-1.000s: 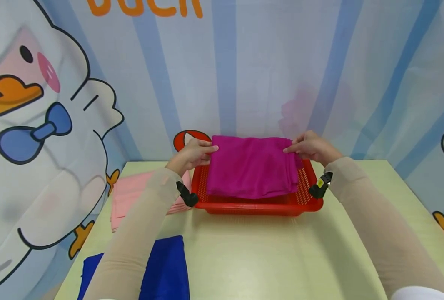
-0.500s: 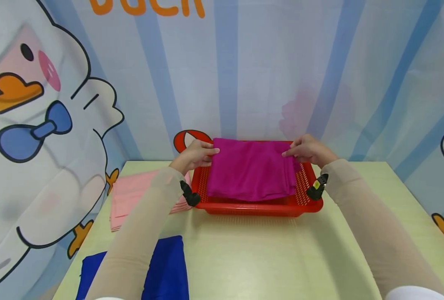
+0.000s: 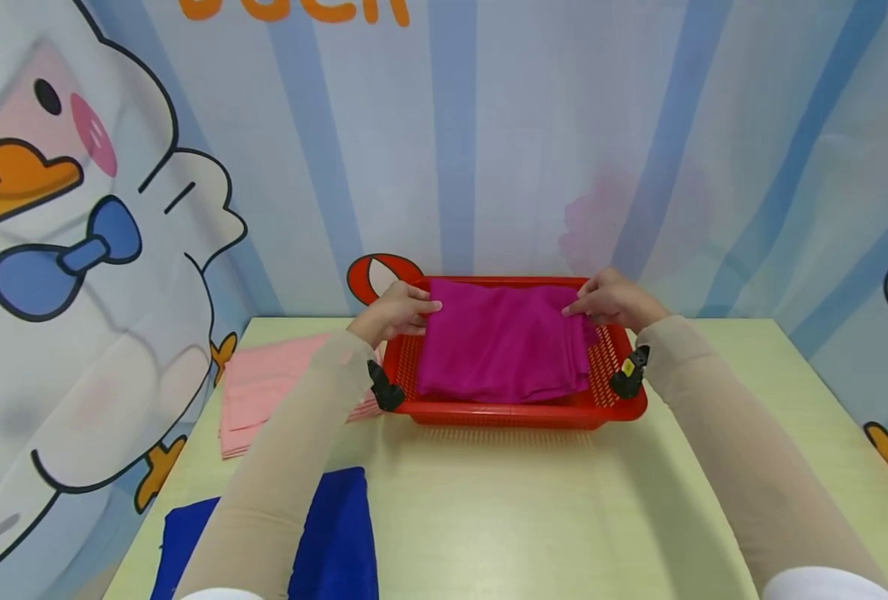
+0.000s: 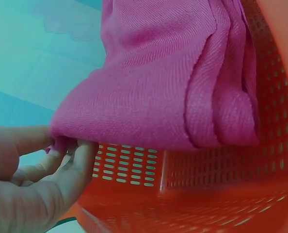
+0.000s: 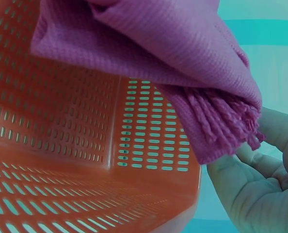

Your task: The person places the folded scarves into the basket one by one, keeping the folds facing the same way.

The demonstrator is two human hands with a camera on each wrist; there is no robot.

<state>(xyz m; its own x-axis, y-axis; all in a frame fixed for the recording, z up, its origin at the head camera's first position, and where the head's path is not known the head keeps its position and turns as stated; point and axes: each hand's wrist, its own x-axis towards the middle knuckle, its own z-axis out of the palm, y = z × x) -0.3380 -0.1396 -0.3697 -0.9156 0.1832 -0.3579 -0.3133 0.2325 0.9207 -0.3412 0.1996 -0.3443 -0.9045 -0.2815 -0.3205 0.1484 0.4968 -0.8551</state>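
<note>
Folded magenta woven cloth (image 3: 502,350): lowered further into red perforated plastic basket (image 3: 519,408). Soft, light, probably limp. Left hand (image 3: 395,310) and right hand (image 3: 615,300) pinch its far corners.

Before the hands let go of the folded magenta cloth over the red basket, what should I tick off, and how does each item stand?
1. Left hand pinches the folded magenta cloth at its far left corner: ok.
2. Right hand pinches its far right corner: ok.
3. Cloth lies within the rim of the red perforated plastic basket: ok.
4. Cloth rests on the basket floor: not ok; the wrist views show the held end raised.
5. Fold holds together: ok.
6. Pink cloth and blue cloth lie apart from the basket: ok.
</note>
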